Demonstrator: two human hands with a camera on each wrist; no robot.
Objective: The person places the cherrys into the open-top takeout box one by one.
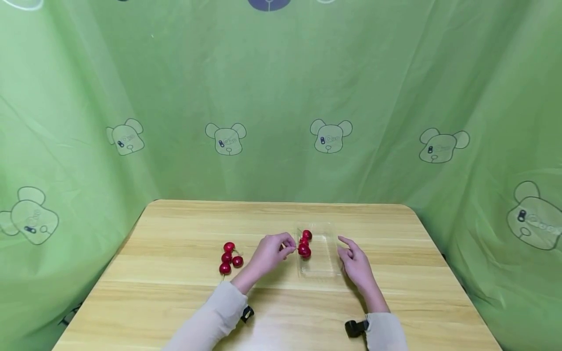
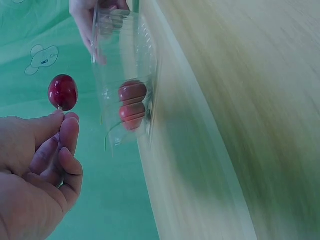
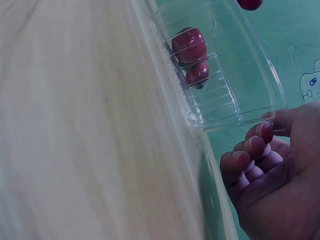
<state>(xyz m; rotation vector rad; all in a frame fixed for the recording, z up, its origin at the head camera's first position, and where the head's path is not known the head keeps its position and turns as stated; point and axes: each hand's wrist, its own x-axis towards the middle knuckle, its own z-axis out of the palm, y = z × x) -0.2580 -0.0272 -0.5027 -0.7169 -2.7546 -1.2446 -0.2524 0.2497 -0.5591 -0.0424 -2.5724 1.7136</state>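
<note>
My left hand [image 1: 273, 251] pinches the stem of a dark red cherry [image 2: 63, 92] between thumb and fingertips. That cherry hangs at the left side of a clear plastic box [image 1: 322, 268], above its inside. More red cherries [image 3: 190, 46] lie in the box, near its left wall in the head view. My right hand [image 1: 356, 265] is at the box's right side, index finger extended and the other fingers loosely bent. In the right wrist view its fingertips [image 3: 254, 146] are at the box's rim; whether they press on it I cannot tell.
Several red cherries [image 1: 226, 257] with stems lie in a group on the wooden table [image 1: 175, 292], left of my left hand. Green curtains [image 1: 272, 87] with bear-head prints hang behind the table and on both sides.
</note>
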